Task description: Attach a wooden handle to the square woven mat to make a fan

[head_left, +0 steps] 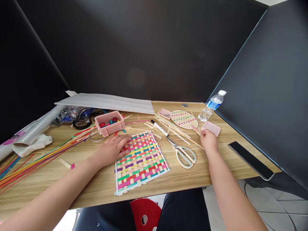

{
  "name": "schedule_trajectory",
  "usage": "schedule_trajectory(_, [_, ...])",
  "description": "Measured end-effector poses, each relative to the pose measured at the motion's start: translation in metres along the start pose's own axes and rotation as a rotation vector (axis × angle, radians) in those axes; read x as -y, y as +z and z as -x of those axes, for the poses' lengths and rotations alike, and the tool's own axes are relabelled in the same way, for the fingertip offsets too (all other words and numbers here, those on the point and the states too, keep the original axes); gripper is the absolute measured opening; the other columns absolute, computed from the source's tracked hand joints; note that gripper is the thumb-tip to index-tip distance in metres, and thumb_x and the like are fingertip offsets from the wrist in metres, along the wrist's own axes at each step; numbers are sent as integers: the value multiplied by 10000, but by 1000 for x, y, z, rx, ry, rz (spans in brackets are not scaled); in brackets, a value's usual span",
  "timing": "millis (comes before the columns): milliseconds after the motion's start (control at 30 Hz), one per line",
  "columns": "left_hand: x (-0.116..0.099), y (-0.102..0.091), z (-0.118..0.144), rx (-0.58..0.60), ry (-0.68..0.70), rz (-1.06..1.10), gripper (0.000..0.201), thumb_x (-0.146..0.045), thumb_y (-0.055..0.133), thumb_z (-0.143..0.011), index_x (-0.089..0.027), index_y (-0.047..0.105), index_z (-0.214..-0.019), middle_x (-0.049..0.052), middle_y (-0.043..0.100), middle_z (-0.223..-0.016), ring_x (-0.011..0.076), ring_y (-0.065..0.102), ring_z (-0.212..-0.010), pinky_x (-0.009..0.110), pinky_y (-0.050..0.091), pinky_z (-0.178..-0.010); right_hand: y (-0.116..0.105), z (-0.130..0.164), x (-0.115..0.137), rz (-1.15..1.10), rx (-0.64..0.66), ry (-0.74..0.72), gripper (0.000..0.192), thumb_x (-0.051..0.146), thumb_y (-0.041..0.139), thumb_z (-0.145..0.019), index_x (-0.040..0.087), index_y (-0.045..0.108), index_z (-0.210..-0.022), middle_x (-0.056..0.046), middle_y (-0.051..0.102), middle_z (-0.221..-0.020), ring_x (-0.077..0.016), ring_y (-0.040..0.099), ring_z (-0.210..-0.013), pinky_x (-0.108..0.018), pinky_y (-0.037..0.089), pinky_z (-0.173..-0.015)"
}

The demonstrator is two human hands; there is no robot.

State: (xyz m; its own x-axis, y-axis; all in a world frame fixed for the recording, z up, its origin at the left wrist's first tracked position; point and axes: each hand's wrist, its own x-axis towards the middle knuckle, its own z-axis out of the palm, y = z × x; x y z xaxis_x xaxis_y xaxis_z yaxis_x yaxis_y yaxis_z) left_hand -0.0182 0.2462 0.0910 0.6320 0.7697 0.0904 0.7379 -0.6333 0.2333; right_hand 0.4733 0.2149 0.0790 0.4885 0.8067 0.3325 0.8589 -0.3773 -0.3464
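Note:
A square mat [141, 160] woven from colourful and plain strips, with white tape along its edges, lies flat on the table. My left hand [115, 147] rests on its upper left part, fingers stretched out. Farther right, my right hand [208, 140] is closed at the handle end of a round woven fan [184, 119]; the fingertips partly hide what they grip. A pink lid [211, 128] lies just behind that hand. Between the hands are scissors [184, 156] with pale handles and a white marker [159, 128] with a black cap.
Loose pale strips [176, 130] lie behind the scissors. A pink box [109, 123] holds coloured rolls, and a small pink tray [164, 113] stands farther back. Long coloured strips [55, 152] cover the left side. A water bottle [211, 106] and a phone [251, 160] are at right.

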Motion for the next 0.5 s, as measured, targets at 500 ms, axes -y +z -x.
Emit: schedule_trajectory(500, [8,-7,6,15,-6,184,650,-577,610,-780,-264,484,-1336,99,567,-1326,315,501,-1249,428,376,-1038,-18,61,-15,-119,256,-182,126,284,498,-755,229,605,-791,-59,665,-765,-233,625,-728,-355,489,-725])
